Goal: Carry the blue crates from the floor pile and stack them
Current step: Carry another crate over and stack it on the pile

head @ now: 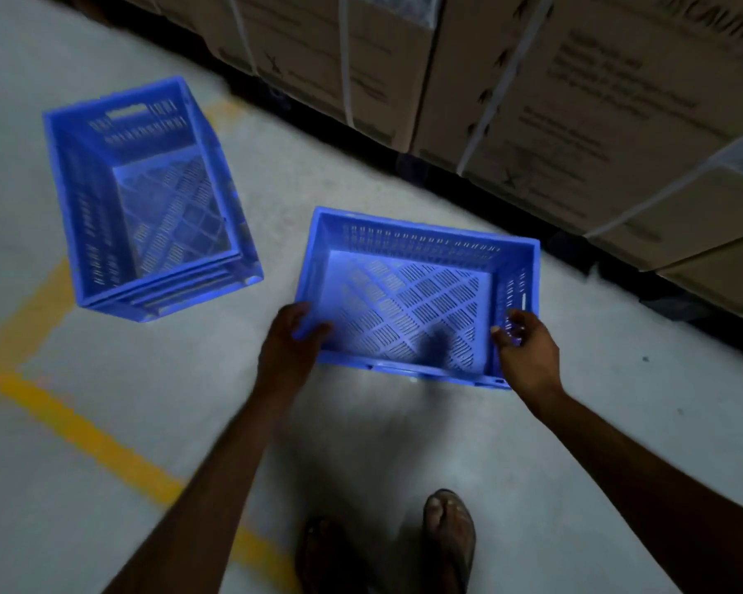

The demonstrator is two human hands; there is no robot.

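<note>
- Holding a single blue crate (421, 242) in both hands, open side up, in the middle of the scene just beyond the feet (449, 533).
- Cannot tell whether it rests on the grey floor (404, 443) or hangs just above it; a dark shadow lies under its near edge.
- Gripping the near left corner with the left hand (292, 336), fingers curled over the rim and into the crate.
- Gripping the right short wall with the right hand (526, 340), thumb on the inside, fingers curled at the wall beside the handle slot.
- Showing a slotted, diamond-patterned base with nothing in it.
- To the left and farther off, apart from the held crate: a stack of blue crates (82, 207), nested one in another, several rims showing at its near end, turned at an angle to the held one.
- Standing over yellow lines (82, 430) painted on the floor, which run under the stack and toward the near left.
- Along the far and right side: tall cardboard boxes (597, 122) bound with white straps (346, 57), printing on them too blurred to read.
- At the near edge: both feet in sandals (464, 550), toes pointing toward the crate.
</note>
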